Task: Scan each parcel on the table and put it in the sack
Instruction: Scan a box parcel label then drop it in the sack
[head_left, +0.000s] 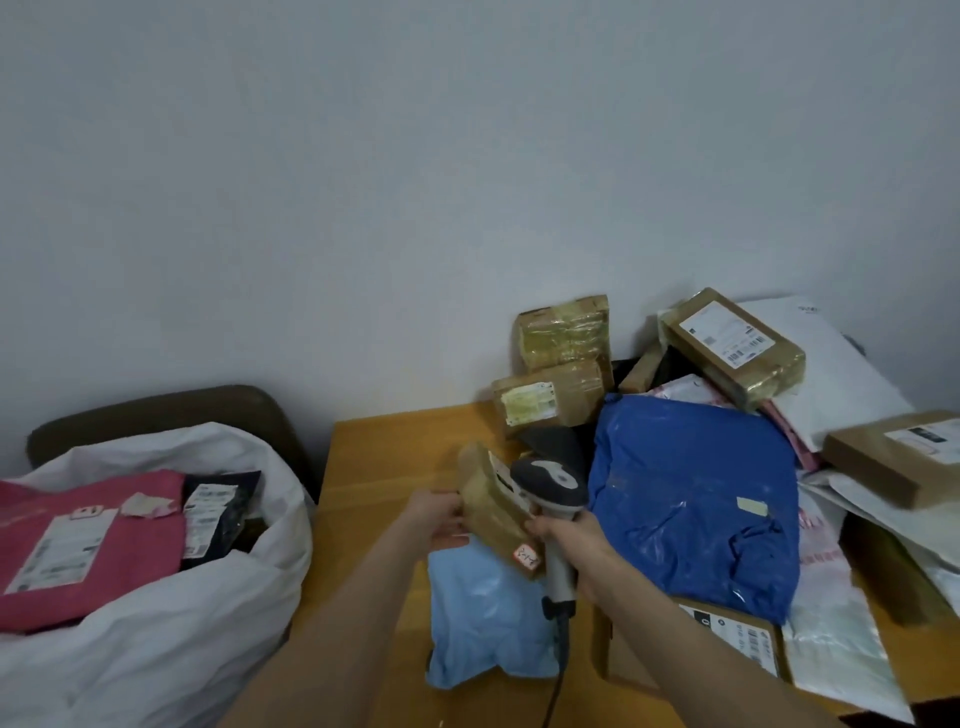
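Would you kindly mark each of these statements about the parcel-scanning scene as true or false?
1. The right hand holds the scanner. True.
2. The left hand is empty. False: it holds a small brown parcel tilted up in front of the scanner.
3. The sack is empty. False: a pink parcel and a black parcel already lie in it.
4. A light blue parcel lies on the table below the hands. True.
5. The dark blue parcel is inside the sack. False: it lies on the table, right of the scanner.
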